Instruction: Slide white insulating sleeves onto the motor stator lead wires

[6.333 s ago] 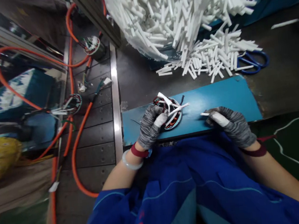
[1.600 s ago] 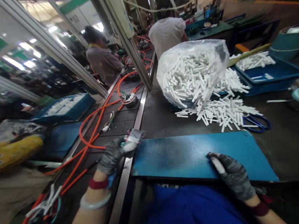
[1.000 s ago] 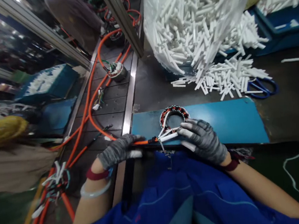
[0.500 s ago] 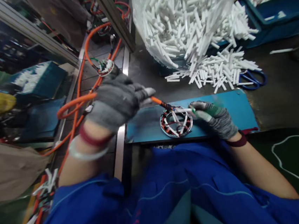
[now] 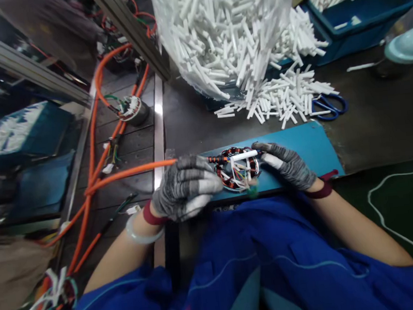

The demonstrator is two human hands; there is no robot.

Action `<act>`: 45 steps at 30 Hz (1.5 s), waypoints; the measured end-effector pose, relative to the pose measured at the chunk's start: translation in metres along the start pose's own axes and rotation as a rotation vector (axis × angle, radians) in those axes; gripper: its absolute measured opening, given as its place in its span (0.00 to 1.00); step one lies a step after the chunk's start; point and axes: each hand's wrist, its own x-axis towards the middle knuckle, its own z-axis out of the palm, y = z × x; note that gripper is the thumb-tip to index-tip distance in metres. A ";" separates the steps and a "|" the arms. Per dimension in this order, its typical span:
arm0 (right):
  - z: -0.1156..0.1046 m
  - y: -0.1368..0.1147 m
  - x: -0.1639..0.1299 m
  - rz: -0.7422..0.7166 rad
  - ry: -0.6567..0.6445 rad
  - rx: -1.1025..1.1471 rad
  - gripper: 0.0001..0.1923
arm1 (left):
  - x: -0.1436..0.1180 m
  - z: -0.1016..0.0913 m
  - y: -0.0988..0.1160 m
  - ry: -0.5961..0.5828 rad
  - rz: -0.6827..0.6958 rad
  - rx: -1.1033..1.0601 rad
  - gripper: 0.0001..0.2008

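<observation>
A ring-shaped motor stator (image 5: 227, 180) with copper-coloured windings, white sleeves and thin coloured wires lies on a blue board (image 5: 294, 151). An orange cable (image 5: 142, 168) comes in from the left and ends in a black-banded section over the stator's upper rim. My left hand (image 5: 189, 186), in a grey knit glove, closes over this cable left of the stator; its gripping fingers are partly hidden. A white sleeve (image 5: 243, 156) lies in line with the cable's end. Its right end is at the pinched fingertips of my right hand (image 5: 288, 164), also gloved.
A clear bag (image 5: 231, 31) full of white sleeves stands behind the board, with a loose pile (image 5: 288, 96) spilling before it. Blue-handled scissors (image 5: 329, 106), a blue bin (image 5: 358, 28) and a pale-blue-topped container (image 5: 408, 48) are at right. Another stator (image 5: 132, 108) sits on the left conveyor.
My left hand has come down and nearer my body, and the orange cable now runs almost level. The white sleeve sits closer to the cable's banded end. The whole view has shifted.
</observation>
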 end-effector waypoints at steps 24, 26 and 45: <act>-0.002 -0.037 0.047 -0.333 -0.572 -0.173 0.21 | 0.010 0.052 0.005 -0.306 -0.642 0.098 0.20; 0.001 -0.045 0.054 -0.330 -0.633 -0.270 0.21 | 0.006 0.055 0.009 -0.325 -0.638 0.176 0.21; 0.005 -0.035 0.047 -0.479 -0.534 -0.405 0.21 | -0.001 0.056 0.007 -0.415 -0.576 0.132 0.24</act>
